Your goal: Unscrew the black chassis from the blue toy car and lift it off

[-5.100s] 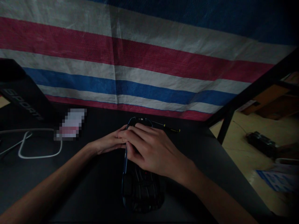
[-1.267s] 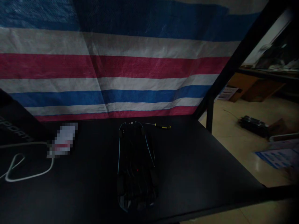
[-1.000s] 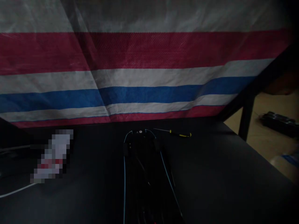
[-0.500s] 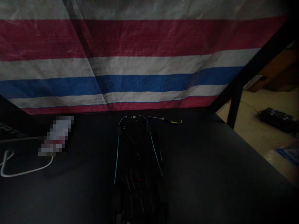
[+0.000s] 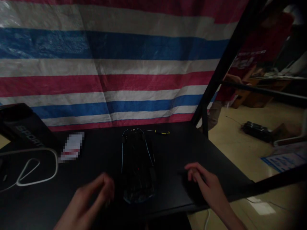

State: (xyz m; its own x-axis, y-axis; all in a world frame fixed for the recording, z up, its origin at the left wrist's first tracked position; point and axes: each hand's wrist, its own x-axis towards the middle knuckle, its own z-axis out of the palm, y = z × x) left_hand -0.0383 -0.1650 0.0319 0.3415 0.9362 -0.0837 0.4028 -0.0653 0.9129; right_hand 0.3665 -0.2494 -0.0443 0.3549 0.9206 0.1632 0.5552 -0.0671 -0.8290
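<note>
A black toy car (image 5: 137, 159) with thin blue trim lies on the dark tabletop (image 5: 177, 159), its underside seemingly facing up, with a tiny red spot on it. My left hand (image 5: 96, 195) is to the left of the car's near end, apart from it, fingers loosely bent and nothing visible in them. On the other side, my right hand (image 5: 202, 179) hovers over the table near its right edge, thumb and fingers loosely bent and holding nothing. A screwdriver (image 5: 161, 132) with a yellow and black handle lies just beyond the car's far end.
At the left are a black box (image 5: 31, 127) marked SPORT, a blurred-out pale item (image 5: 72, 147) and a white cable (image 5: 56, 163). Striped sheeting (image 5: 144, 73) hangs behind the table. Right of the black frame (image 5: 216, 80), a person in a red shirt (image 5: 263, 48) stands beyond.
The view has tilted up and drawn back, so the whole car and the box show. Both my hands have come into view. Car and screwdriver lie as before.
</note>
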